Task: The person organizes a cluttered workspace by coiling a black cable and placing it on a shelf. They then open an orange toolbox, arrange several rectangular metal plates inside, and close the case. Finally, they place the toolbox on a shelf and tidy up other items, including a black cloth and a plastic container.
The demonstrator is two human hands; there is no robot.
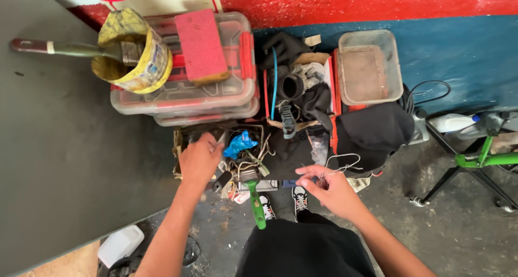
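While the left hand (198, 161) digs, fingers curled, in the cluttered cardboard box of wires (178, 147), the thin white wire loop (341, 162) pinched by the right hand (329, 189) could snag the black cloth (377, 131)

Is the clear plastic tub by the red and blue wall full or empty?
Empty: the clear plastic tub sits upright, and only its stained, dusty bottom shows through the open top.

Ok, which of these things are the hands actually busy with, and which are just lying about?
In hand:
left hand reaching into the box of odds and ends
right hand pinching a thin wire

Lying about:
yellow paint tin
red sponge block
green-handled tool
black cloth
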